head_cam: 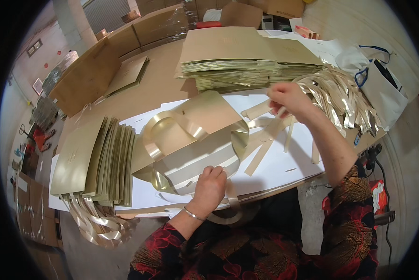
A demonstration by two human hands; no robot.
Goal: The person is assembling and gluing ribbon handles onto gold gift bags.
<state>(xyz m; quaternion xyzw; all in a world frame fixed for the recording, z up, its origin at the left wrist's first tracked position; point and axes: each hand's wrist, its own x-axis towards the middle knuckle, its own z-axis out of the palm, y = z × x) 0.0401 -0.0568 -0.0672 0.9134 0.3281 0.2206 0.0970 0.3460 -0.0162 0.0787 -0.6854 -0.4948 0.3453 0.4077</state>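
A gold paper gift bag (209, 115) lies on its side before me, its mouth spread toward me and its pale lining showing. A satin ribbon handle (153, 134) loops over its upper panel. My left hand (210, 185) pinches the near rim of the mouth, where another ribbon (233, 197) hangs in a curve by the table edge. Off to the right, my right hand (289, 100) is raised above several loose beige strips (256, 161), fingers curled around a small pale strip (281, 112). The fingers partly hide that piece.
Flat gold bags are stacked (227, 45) at the back. More bags with ribbon handles (90, 164) stand in a row at left. A heap of satin ribbons (339, 94) lies at right, beside a white bag (384, 94). A cardboard carton (87, 75) borders the far left.
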